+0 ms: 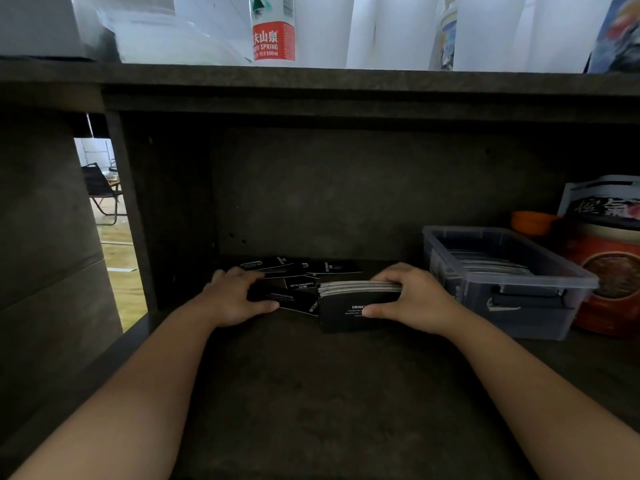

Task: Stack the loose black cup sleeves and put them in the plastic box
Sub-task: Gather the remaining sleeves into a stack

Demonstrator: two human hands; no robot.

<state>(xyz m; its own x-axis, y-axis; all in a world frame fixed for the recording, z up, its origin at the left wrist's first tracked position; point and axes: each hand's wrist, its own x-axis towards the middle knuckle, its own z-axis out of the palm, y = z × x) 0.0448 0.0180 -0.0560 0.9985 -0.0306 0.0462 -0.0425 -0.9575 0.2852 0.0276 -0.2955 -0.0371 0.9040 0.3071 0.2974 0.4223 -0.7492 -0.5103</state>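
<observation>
My right hand (412, 299) grips a thick stack of black cup sleeves (346, 308), thumb on its front face and fingers over the top edge. It stands on edge on the dark shelf. My left hand (235, 297) pinches a loose black sleeve (294, 301) lying flat just left of the stack. Several more loose black sleeves (311, 268) lie scattered behind, near the back wall. The clear plastic box (540, 306) sits to the right of my right hand and holds a row of stacked sleeves.
A red tin (616, 278), an orange bowl (530, 221) and a printed packet (602, 199) crowd the right behind the box. The shelf's left wall (131, 216) stands close to my left hand. A water bottle (273, 29) and white cups stand on the counter above.
</observation>
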